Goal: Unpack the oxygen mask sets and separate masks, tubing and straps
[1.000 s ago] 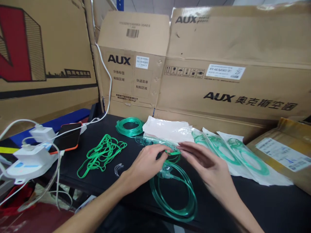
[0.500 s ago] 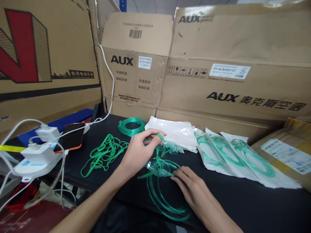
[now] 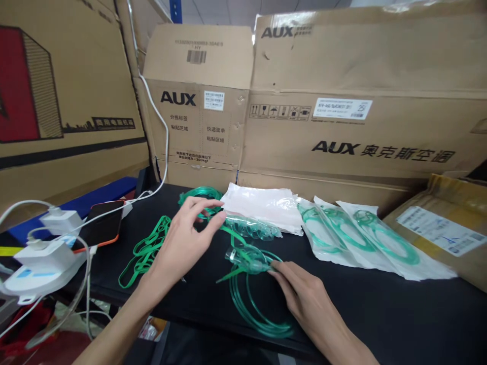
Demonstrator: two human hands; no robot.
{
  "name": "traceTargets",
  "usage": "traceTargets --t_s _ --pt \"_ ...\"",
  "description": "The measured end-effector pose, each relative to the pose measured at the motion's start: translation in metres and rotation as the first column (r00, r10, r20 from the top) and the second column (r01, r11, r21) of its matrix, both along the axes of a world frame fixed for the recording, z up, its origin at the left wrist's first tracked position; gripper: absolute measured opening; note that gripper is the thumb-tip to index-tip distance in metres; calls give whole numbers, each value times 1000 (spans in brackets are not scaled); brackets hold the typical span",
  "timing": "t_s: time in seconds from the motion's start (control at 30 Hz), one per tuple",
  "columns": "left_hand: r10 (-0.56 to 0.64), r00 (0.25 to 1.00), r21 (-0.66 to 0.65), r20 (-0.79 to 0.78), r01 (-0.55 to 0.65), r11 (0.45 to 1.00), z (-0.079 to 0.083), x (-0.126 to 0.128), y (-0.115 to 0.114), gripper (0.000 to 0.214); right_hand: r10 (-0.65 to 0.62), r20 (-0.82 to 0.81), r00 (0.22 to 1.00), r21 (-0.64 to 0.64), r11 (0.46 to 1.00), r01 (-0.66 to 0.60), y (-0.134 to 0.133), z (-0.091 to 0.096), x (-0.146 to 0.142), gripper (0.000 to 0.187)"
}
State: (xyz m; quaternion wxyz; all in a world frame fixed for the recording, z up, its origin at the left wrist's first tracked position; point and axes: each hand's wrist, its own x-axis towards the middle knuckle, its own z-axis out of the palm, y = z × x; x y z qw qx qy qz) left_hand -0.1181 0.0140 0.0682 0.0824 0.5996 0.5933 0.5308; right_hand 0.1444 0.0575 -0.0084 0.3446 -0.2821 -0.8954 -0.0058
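A clear green oxygen mask (image 3: 251, 261) lies on the black tabletop, with a green elastic strap (image 3: 233, 234) across it. Looped green tubing (image 3: 243, 309) trails below it towards the table's front edge. My right hand (image 3: 299, 286) is closed in a pinch on the mask at its tube end. Up and to the left, my left hand (image 3: 188, 235) has thumb and fingers apart, the thumb just above the strap's upper end. Behind its fingers sits a coil of green tubing (image 3: 203, 192). A heap of green elastic straps (image 3: 146, 248) is partly covered by my left forearm.
Stacked clear masks (image 3: 253, 228) lie before white packets (image 3: 262, 200). Several bagged tubing sets (image 3: 365, 238) spread to the right, near a taped carton (image 3: 449, 223). At left are a phone (image 3: 102, 223) and a white power strip (image 3: 45, 268) with cables. Cardboard boxes (image 3: 342, 66) wall the back.
My left hand has let go of the green strap and moved left, its fingers opening. My right hand keeps its pinch at the mask. The view has shifted slightly to the right.
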Motion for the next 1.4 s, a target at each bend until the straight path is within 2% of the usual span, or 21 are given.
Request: traceTargets --t_s 0.13,0.2,0.37,0.43,0.5,0.53,0.57,0.6,0.67,0.73,0.77,0.8,0.83,0.9,1.0,1.17,1.4 --pt "-177 970 0 -168 180 984 9 20 8 22 15 13 1000 70 997 -16 -3 -3 3 19" --pt "-188 963 -20 -195 188 982 15 26 16 24 21 22 1000 101 995 -23 -5 -3 4 20" --pt "-234 939 -264 -252 166 950 27 23 36 52 5 20 1000 151 989 -8 -6 -1 4 22" --pt "-216 920 -225 -327 146 963 31 21 40 51 -12 6 1000 164 986 11 -7 -1 4 23" --pt "-297 896 -241 -330 224 944 32 23 42 47 -23 -8 1000 171 985 24 -7 -2 4 23" --pt "-399 869 -317 -292 306 898 32 25 43 45 -26 -16 1000 175 984 29 -7 -3 4 23" --pt "-513 827 -425 -231 388 818 31 28 44 46 -28 -23 999 178 984 31 -6 -4 4 23" --pt "-616 774 -543 -146 458 704 29 30 45 49 -28 -27 999 180 983 32 -6 -5 5 24" --pt "-734 674 -716 80 551 428 24 35 47 56 -33 -31 999 186 982 38 -5 -7 6 25" --pt "-710 626 -764 322 615 197 18 37 49 59 -48 -27 999 190 980 52 -3 -8 7 26" --pt "-664 611 -753 431 649 109 15 38 49 58 -57 -20 998 190 980 60 -3 -8 7 26" --pt "-613 603 -737 510 674 49 13 38 49 55 -63 -10 998 191 979 64 -2 -8 8 26" --pt "-572 605 -729 554 684 17 10 38 48 51 -66 0 998 194 979 65 -1 -8 8 27" --pt "-536 623 -734 569 679 11 6 38 48 43 -57 19 998 182 982 52 0 -6 8 25" --pt "-524 655 -743 545 666 59 0 41 48 38 -9 32 999 103 995 6 2 -3 7 21" --pt "-521 643 -727 562 684 61 -11 45 52 37 85 111 990 -24 996 -82 8 -3 10 23" --pt "-578 639 -726 507 678 113 -17 42 45 34 145 119 982 -27 989 -143 12 4 10 24"
